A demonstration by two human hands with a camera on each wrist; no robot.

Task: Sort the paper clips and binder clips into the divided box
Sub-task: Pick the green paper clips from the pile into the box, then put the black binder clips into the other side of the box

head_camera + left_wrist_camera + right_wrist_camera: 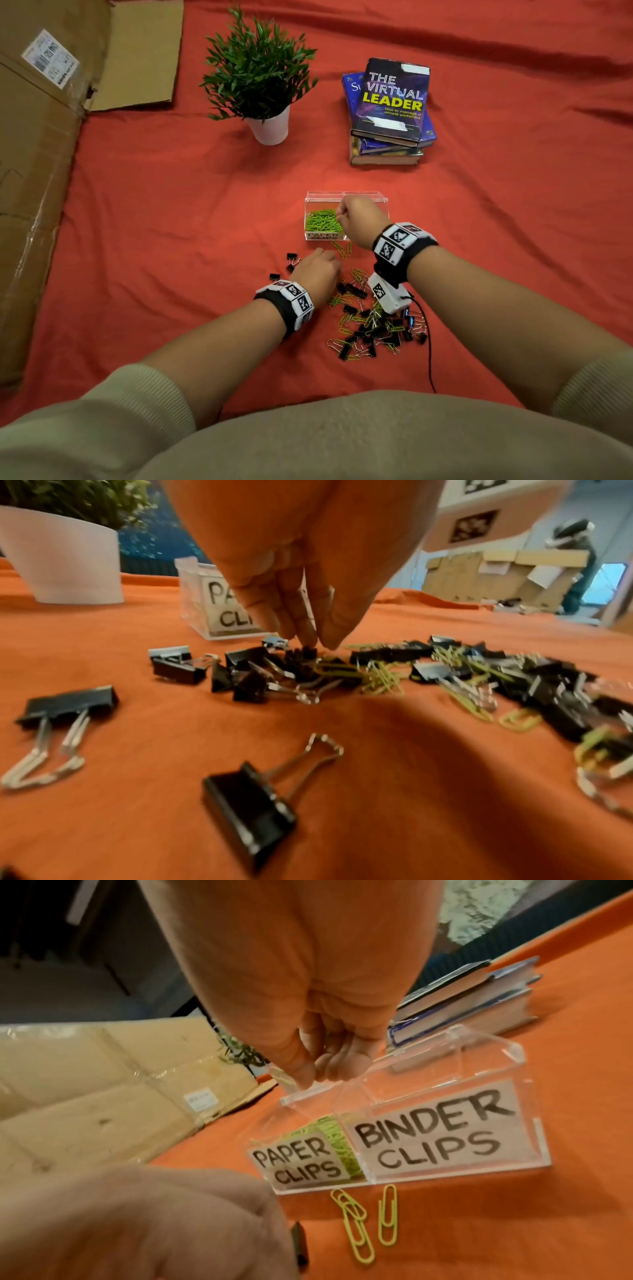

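The clear divided box (342,194) stands on the red cloth. Its left compartment, labelled PAPER CLIPS (297,1161), holds several green paper clips (322,221). No clips show behind the BINDER CLIPS label (431,1134). My right hand (359,219) hovers over the paper clip side, fingers curled and pinching a green paper clip (281,1075). My left hand (318,270) reaches down at the near-left of the mixed pile (373,325), pinching a black binder clip (301,653) by its silvery handle. Three green paper clips (356,1229) lie just in front of the box.
A potted plant (263,68) and a stack of books (390,102) stand behind the box. Flattened cardboard (41,171) covers the left side. Stray binder clips (68,707) lie left of the pile. A black cable (428,342) runs past the pile's right.
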